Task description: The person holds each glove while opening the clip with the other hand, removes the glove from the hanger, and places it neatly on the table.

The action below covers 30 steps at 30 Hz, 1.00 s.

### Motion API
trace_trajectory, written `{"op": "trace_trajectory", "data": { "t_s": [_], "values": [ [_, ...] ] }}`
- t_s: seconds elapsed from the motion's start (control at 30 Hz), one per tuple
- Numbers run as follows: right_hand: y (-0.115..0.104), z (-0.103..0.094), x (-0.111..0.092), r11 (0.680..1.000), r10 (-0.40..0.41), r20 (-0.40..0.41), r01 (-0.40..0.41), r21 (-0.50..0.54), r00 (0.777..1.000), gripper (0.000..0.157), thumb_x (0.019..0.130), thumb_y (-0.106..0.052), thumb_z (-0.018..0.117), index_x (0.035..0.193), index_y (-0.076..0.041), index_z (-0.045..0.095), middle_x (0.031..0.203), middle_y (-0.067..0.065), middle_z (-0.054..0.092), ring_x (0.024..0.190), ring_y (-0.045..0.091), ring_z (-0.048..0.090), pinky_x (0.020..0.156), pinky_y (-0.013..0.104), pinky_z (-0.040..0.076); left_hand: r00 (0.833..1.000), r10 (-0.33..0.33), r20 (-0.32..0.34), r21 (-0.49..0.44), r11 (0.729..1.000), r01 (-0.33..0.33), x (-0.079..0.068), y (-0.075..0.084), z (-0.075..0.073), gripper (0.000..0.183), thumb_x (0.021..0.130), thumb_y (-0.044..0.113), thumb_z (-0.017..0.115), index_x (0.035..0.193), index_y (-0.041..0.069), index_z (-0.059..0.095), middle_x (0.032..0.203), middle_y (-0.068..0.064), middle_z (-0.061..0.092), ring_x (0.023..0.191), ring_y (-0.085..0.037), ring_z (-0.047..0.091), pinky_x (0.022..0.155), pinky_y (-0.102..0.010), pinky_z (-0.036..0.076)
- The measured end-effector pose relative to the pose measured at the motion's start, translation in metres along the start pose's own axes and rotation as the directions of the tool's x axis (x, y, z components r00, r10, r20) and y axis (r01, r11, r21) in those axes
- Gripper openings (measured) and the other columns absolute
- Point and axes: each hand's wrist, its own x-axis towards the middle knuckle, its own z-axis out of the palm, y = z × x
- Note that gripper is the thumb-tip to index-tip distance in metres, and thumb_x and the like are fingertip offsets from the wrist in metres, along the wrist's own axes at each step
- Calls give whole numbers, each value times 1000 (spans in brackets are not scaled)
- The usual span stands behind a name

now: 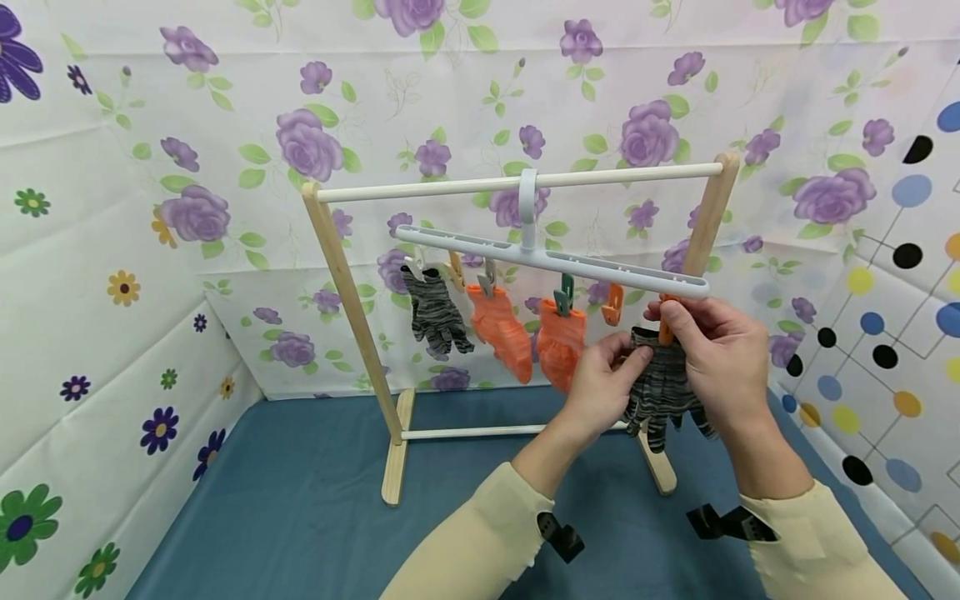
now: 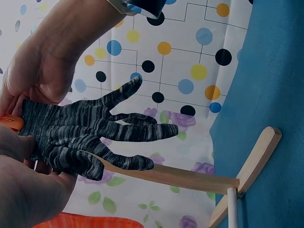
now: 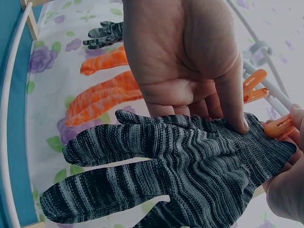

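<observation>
A black-and-grey knit glove (image 1: pixel 662 383) hangs fingers down below the right end of a pale grey hanger (image 1: pixel 570 262). My left hand (image 1: pixel 606 379) pinches the glove's cuff between thumb and fingers. Up at the hanger's end, my right hand (image 1: pixel 723 350) pinches an orange clothespin (image 1: pixel 666 325), whose tip lies over the cuff. The right wrist view shows the same orange clothespin (image 3: pixel 279 127) at the cuff edge of the glove (image 3: pixel 199 161). In the left wrist view the glove (image 2: pixel 80 130) spreads its fingers away from both hands.
A wooden rack (image 1: pixel 352 312) carries the hanger on its white top rod (image 1: pixel 435 188). Clipped along the hanger are another striped glove (image 1: pixel 435 308), two orange socks, one (image 1: pixel 501 329) left of the other (image 1: pixel 561 337), and a spare orange clothespin (image 1: pixel 612 305). Blue cloth (image 1: pixel 300 492) covers the table.
</observation>
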Motion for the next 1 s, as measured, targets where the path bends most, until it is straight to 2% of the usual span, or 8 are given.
{"op": "trace_trajectory", "data": {
  "t_s": [0.47,0.6,0.7,0.83,1.0],
  "values": [
    [0,1,1,996,1,-6,-1,86,1000,23,102,-5,72,121,7,76,102,16,78,91,26,71,80,24,56,999,15,36,-2,1000,-15,-4,-5,-3,19,110,16,61,111,0,70,94,3,66,80,-4,62,71,-18,52],
    [0,1,1,999,-3,-12,4,41,1000,24,102,-4,71,123,5,76,103,14,79,96,23,74,84,23,57,999,18,35,30,999,-19,-5,-6,-4,18,110,17,61,108,1,71,90,2,65,76,-6,58,68,-19,48],
    [0,1,0,1000,-6,-15,6,4,1000,24,102,-5,71,124,3,77,104,12,79,98,22,75,87,23,57,999,18,41,44,999,-20,-7,-6,-5,18,111,17,61,108,2,71,91,0,66,76,-6,58,68,-19,48],
    [1,1,0,1000,-2,-17,2,9,1000,24,102,-5,71,124,3,77,104,13,79,99,22,75,88,23,57,998,23,53,40,999,-25,-10,-6,-6,19,111,17,60,108,2,71,91,-2,66,77,-7,59,69,-20,49],
    [2,0,0,1000,2,-18,-2,10,1000,24,103,-6,71,125,3,77,104,13,79,100,22,75,93,24,55,998,30,56,63,997,-33,-15,-5,-7,19,111,18,60,102,3,68,82,0,56,70,-7,50,65,-21,42]
  ]
}}
